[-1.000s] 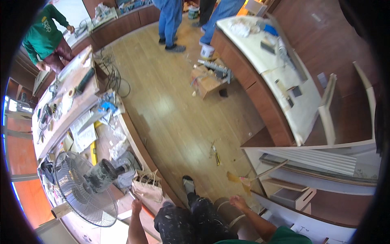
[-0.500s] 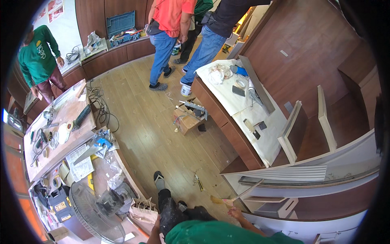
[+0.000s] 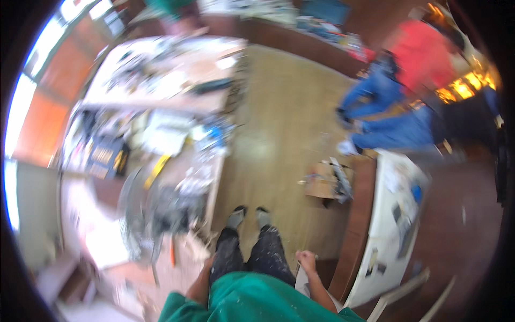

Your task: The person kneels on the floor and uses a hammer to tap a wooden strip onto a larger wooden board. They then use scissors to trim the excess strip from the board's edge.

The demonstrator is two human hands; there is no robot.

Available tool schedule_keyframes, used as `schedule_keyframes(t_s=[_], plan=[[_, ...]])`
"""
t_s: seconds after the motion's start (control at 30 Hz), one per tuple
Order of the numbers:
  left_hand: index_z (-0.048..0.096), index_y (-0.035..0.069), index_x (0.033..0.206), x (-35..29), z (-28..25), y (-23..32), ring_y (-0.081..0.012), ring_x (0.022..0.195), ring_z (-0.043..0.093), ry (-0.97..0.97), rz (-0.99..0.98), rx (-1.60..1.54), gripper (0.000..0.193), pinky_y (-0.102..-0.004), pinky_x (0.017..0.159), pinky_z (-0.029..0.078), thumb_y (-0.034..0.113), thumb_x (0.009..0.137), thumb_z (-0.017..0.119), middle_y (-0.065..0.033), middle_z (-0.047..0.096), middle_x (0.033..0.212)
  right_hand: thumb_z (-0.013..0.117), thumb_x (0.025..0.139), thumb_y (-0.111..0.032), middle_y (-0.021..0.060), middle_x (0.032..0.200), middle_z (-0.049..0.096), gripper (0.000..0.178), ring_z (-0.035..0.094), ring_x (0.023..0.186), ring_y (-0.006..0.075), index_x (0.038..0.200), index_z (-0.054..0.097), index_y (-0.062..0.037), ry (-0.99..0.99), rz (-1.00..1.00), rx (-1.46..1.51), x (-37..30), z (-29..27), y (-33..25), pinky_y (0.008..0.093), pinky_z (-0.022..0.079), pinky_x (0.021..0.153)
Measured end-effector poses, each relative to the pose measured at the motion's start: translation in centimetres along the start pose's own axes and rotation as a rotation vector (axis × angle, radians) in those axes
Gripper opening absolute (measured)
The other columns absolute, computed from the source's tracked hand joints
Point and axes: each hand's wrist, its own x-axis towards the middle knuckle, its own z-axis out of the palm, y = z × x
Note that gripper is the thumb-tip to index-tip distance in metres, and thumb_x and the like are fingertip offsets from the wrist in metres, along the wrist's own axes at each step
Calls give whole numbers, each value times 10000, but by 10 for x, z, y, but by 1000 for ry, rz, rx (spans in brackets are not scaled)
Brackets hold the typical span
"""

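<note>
Beige bag (image 3: 197, 246) sits near the left hand (image 3: 207, 265), lower centre, so I'd keep clear; the right hand (image 3: 307, 261) curls. I can't tell either grip.

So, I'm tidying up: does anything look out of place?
Possibly the tan cardboard box with a long grey item along one side: it sits on the wood-plank floor, where someone could trip.

The smooth, wood-look floor (image 3: 279, 115) had a glossy sheen, and the box (image 3: 320, 180) on it looked like matt cardboard. Left of the floor, the tabletop (image 3: 201, 67) looked like pale matt wood; right of it, a smooth wood-look panel (image 3: 355, 225) edged a white, paper-like sheet (image 3: 378, 225). Flecked cloth trousers (image 3: 229, 251) showed above the floor.
</note>
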Motion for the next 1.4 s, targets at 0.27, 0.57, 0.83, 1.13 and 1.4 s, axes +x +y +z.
schedule_keyframes(t_s=[0.27,0.57,0.83,1.13,1.4], plan=[[767,1,1060,-47,95,68,-403,1048,714,444,-424,-730,657,-467,909,542,631,915,651,-252,741,1068,721,953,-210,84,973,713,311,654,760,140,1194,650,-25,-228,-268,-235,177,-96,-42,299,522,630],[783,24,1036,-118,184,56,-380,1042,717,714,-751,-1116,578,-443,913,544,578,897,689,-217,756,1036,659,1010,-180,13,873,653,107,640,738,93,1075,626,-102,-445,-286,37,216,-62,-241,238,501,597],[764,-22,905,-174,249,-21,-374,927,724,747,-896,-1301,574,-476,849,535,546,909,682,-194,762,945,654,1035,-194,39,1029,694,246,655,874,94,1228,629,-43,-623,-900,130,-4,77,-493,228,513,716],[644,69,1007,-249,211,-149,-113,657,589,988,-797,-2134,312,-274,522,479,381,1025,652,-20,645,812,650,1036,-240,96,1099,712,333,677,1017,157,1245,637,18,-928,-1444,-326,-289,276,-685,301,525,900],[603,115,1114,-270,269,-92,-103,724,598,1188,-734,-2469,310,-259,555,459,413,1032,631,-7,632,862,695,979,-399,89,956,717,418,663,835,158,1101,710,1,-1064,-1167,-1215,-214,546,-714,316,537,702]])
